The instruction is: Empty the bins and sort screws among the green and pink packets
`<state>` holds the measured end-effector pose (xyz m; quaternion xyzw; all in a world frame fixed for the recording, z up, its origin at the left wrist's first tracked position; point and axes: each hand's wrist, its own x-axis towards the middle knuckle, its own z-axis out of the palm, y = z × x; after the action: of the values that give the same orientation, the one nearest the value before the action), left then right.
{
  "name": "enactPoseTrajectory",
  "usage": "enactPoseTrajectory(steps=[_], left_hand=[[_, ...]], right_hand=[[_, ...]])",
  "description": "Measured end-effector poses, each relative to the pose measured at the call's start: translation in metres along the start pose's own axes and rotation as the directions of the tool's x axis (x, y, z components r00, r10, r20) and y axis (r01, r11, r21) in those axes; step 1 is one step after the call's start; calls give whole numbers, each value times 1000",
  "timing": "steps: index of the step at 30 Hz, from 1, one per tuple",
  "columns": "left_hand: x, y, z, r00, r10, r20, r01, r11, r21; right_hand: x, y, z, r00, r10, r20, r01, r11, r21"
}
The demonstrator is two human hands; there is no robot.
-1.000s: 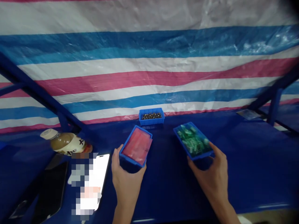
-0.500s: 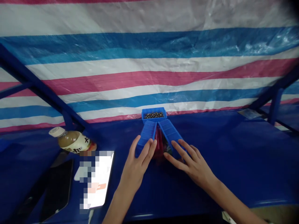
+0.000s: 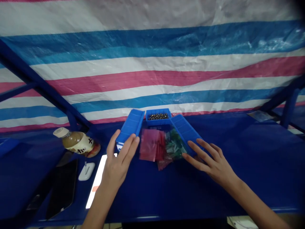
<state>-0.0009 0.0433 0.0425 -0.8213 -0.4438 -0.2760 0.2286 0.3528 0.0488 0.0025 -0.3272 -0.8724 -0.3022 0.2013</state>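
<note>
My left hand (image 3: 118, 162) grips the near end of a blue plastic bin (image 3: 131, 125), which is tipped on its side. Around the near end of a second tilted blue bin (image 3: 186, 127), the fingers of my right hand (image 3: 214, 160) are curled. Between the two bins lies a loose pile of red zip bags (image 3: 150, 144) and green bags (image 3: 175, 144) on the blue table. Some of the green bags rest against the right bin. The insides of both tilted bins are mostly hidden.
Behind the pile stands an upright blue bin (image 3: 158, 116) of small metal parts. At left are a drink bottle (image 3: 79, 143), a white earphone case (image 3: 86, 171), a dark tablet (image 3: 63, 187) and a lit phone (image 3: 97, 181). A striped sheet (image 3: 152, 70) hangs behind the table (image 3: 152, 197).
Both hands have moved apart with their bins, the left one farther out. The red and green bags, mostly covered before, now lie spread in the open between them.
</note>
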Motion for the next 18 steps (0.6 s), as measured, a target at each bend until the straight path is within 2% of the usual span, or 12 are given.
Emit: enactPoseTrajectory(steps=[5, 8, 10, 12, 15, 18], left_hand=[[2, -13, -2, 998, -51, -27, 52, 997, 49], [1, -20, 4, 983, -173, -63, 176, 983, 55], [1, -22, 8, 953, -285, -108, 291, 956, 46], [3, -23, 11, 897, -416, -146, 424, 905, 24], [7, -22, 15, 776, -614, -147, 616, 787, -38], [8, -23, 21, 668, -734, -127, 730, 678, -83]], right_hand=[[-2, 11, -6, 998, -16, -64, 10, 996, -91], [-2, 12, -7, 995, 5, -102, -16, 994, -108], [-3, 12, -8, 993, 42, -112, -52, 995, -82], [-4, 10, -8, 988, 92, -121, -95, 995, -26], [-9, 11, -7, 975, 164, -149, -156, 986, 63], [-16, 17, -2, 948, 250, -199, -224, 964, 146]])
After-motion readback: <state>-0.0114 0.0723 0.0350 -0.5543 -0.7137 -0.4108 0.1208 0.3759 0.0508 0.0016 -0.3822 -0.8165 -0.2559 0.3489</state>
